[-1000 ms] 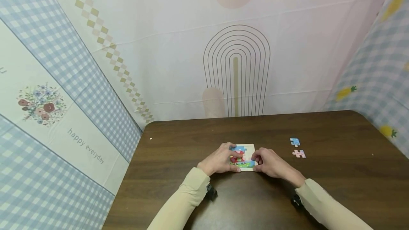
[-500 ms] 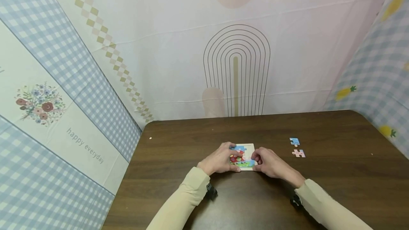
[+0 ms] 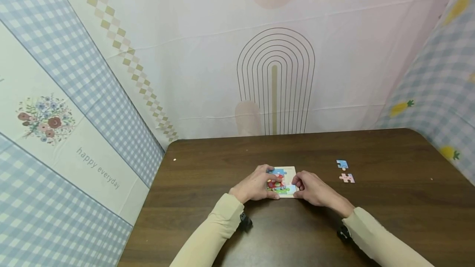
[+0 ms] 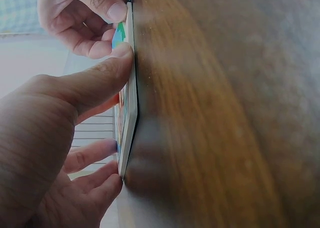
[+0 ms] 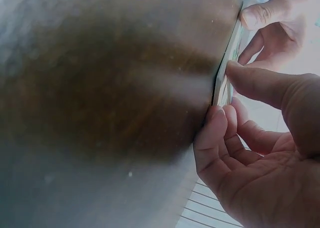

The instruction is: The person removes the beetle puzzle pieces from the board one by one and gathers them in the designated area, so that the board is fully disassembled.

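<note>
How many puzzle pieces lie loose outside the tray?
2: the blue piece, farther back, and the pink piece, just nearer, both right of the tray. Others may be hidden.

Left hand (image 3: 256, 183): back upward, fingers reaching forward and inward, thumb nearly straight and parted from them on the near side.
Right hand (image 3: 313, 188): fingers curled inward, thumb tip close to the fingertips.
2 hands: near each other, fingertips facing, not touching.
Left arm (image 3: 208, 236): slants forward and to the right.
Right arm (image 3: 376, 234): slants forward and to the left.
Cream sleeves (image 3: 227, 213): stop short of both hands.
</note>
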A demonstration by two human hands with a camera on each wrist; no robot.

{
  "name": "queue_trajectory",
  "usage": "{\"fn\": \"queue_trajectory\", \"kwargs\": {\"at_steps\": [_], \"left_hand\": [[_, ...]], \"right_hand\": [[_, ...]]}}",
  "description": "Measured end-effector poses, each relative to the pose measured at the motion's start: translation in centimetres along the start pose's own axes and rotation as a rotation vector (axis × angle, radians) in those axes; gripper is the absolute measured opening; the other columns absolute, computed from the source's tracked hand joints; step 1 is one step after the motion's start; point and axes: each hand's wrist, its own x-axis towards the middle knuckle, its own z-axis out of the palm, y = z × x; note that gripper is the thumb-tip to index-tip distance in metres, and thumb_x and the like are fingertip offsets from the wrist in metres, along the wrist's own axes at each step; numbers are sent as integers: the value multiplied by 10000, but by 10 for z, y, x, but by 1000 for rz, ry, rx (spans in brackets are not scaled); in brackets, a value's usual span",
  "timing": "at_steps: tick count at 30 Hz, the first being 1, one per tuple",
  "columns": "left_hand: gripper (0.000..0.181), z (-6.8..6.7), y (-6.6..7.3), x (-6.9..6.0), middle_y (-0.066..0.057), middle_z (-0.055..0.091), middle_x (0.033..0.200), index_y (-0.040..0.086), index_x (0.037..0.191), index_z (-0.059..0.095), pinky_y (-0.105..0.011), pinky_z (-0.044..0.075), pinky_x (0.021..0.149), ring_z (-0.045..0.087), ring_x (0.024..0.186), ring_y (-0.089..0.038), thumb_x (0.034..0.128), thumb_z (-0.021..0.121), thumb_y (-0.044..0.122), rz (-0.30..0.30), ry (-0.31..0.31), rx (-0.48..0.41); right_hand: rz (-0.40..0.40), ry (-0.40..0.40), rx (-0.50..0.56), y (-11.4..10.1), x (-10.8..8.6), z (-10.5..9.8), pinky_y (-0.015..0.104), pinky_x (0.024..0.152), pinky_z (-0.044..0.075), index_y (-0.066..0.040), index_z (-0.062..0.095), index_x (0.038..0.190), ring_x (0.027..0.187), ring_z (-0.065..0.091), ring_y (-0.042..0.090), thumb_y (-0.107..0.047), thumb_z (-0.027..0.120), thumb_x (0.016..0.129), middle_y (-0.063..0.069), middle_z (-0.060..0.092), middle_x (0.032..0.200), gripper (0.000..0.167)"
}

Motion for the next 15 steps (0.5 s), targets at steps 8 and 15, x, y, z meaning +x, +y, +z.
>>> {"fn": "queue_trajectory", "kwargs": {"at_steps": [8, 15], "left_hand": [[532, 1, 0, -3, -97, 515, 1646, 289, 1414, 753, -373, 461, 1245, 470, 1530, -270, 917, 891, 420, 16, 0, 9], [529, 0, 0, -6, -107, 510, 1652, 270, 1410, 758, -384, 452, 1258, 458, 1548, -283, 921, 886, 426, 27, -4, 7]], "right_hand": [[-1, -14, 20, -3, -3, 1, 244, 709, 455, -11, 681, 1063, 826, 542, 153, -27, 831, 927, 51, 637, 923, 203], [1, -10, 5, -7, -5, 3, 244, 697, 465, -20, 702, 1049, 811, 548, 144, -43, 839, 922, 40, 647, 904, 188]]}}
